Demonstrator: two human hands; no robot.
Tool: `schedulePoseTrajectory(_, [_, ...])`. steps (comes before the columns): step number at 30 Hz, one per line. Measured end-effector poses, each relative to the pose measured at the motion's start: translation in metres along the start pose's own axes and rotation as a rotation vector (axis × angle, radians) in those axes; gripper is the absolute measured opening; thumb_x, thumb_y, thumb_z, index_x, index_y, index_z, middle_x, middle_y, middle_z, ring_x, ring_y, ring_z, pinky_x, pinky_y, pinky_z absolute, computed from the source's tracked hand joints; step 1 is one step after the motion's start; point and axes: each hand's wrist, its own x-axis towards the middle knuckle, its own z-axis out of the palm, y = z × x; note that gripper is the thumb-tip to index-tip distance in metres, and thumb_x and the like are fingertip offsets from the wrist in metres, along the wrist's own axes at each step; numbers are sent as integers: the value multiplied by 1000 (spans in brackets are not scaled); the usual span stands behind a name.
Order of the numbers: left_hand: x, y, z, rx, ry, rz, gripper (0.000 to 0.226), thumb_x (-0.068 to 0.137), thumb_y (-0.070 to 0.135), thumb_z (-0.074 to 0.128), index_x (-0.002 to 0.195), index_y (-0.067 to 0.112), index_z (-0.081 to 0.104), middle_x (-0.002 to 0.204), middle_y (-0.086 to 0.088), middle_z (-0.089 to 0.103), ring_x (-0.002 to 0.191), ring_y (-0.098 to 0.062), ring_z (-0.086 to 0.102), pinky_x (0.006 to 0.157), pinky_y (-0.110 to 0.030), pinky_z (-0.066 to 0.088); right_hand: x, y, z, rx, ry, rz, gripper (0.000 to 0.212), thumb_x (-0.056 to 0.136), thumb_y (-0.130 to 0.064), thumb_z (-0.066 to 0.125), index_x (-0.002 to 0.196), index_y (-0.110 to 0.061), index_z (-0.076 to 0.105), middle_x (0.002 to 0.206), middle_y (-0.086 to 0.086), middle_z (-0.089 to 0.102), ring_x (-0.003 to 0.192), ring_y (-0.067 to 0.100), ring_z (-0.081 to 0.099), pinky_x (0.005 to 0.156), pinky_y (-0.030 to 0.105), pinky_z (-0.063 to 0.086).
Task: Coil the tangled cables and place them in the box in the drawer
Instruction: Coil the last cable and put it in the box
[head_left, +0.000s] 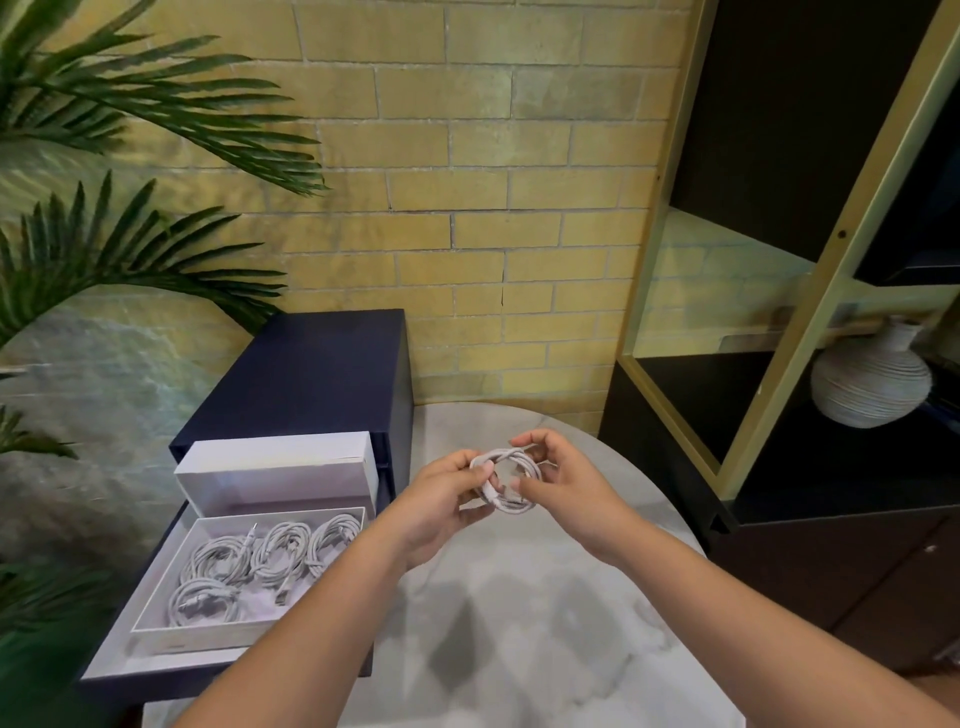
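While left hand (441, 499) and right hand (561, 483) are gripping coiled cable (501, 457) above counter (519, 623), box (197, 642) in open drawer (104, 670) at left is holding four coils (270, 556). Worth holding loops pinched flat, tucking loose end under wrap, so coil is not springing open when lowering into box.

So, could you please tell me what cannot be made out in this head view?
Head view:
- Held coil: its ends, covered by the fingers of the left hand and right hand.
- Box: near right corner, hidden by the left forearm, so the count of stored coils is unsure.
- Plug types on the stored coils: too small.
- Table: near edge, cut off by the frame's bottom.
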Motion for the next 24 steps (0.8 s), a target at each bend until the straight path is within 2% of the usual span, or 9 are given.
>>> schedulePoseTrajectory(4, [-3, 4, 7, 178, 5, 37, 20, 100, 19, 47, 85, 11, 57, 64, 3, 56, 70, -9, 56, 80, -21, 47, 3, 2, 0, -254, 78, -73, 29, 88, -3, 62, 103, -28, 57, 97, -2, 61, 87, 16, 59, 75, 25, 52])
schedulePoseTrajectory(8, [-3, 3, 12, 432, 143, 141, 34, 100, 38, 43, 76, 16, 53, 58, 9, 52, 66, -12, 48, 71, -28, 39, 2, -1, 1, -399, 58, -120, 29, 89, -9, 62, 110, -28, 54, 100, -3, 61, 87, 10, 59, 71, 16, 50])
schedulePoseTrajectory(12, [-4, -3, 18, 555, 289, 236, 34, 98, 40, 46, 79, 13, 55, 68, -4, 56, 63, -14, 54, 65, -29, 41, 0, 1, -2, -488, 9, -129, 30, 93, -11, 57, 121, -22, 55, 100, -2, 62, 84, 16, 63, 73, 25, 55])
schedulePoseTrajectory(14, [-4, -6, 20, 560, 324, 244, 36, 98, 41, 47, 85, 10, 58, 80, -15, 62, 73, -23, 63, 68, -32, 47, -1, 2, -5, -457, -11, -129, 31, 93, -7, 55, 122, -19, 57, 101, 1, 62, 82, 18, 64, 70, 25, 57])
schedulePoseTrajectory(15, [-4, -8, 22, 550, 339, 243, 35, 98, 42, 46, 87, 11, 60, 85, -15, 65, 79, -25, 65, 72, -34, 50, -2, 2, -7, -424, -13, -120, 30, 92, -6, 57, 120, -17, 58, 100, 3, 63, 82, 20, 65, 68, 25, 58])
schedulePoseTrajectory(17, [-6, -9, 29, 505, 380, 259, 34, 98, 41, 46, 85, 14, 61, 81, -10, 64, 76, -22, 64, 78, -40, 52, -1, 0, -12, -306, 14, -64, 26, 89, -7, 64, 113, -13, 59, 97, 10, 65, 80, 22, 67, 65, 25, 58])
schedulePoseTrajectory(20, [-10, -8, 38, 443, 530, 313, 35, 99, 37, 45, 73, 15, 52, 67, -2, 52, 68, -17, 54, 70, -39, 47, -3, -5, -21, -174, -5, 59, 21, 90, -12, 65, 108, -4, 57, 89, 17, 65, 73, 19, 66, 63, 23, 56])
schedulePoseTrajectory(22, [-10, -5, 41, 402, 603, 321, 36, 100, 37, 42, 70, 17, 48, 62, 1, 48, 62, -14, 48, 64, -32, 41, -6, -6, -26, -70, -99, 128, 19, 92, -5, 60, 109, 1, 54, 84, 16, 61, 70, 15, 64, 65, 22, 56])
schedulePoseTrajectory(24, [-10, -8, 45, 340, 609, 306, 38, 101, 37, 38, 70, 17, 46, 59, 4, 46, 58, -11, 43, 61, -27, 36, -8, -7, -29, 68, -147, 169, 25, 89, 3, 60, 112, 2, 52, 84, 14, 58, 68, 18, 66, 68, 24, 59])
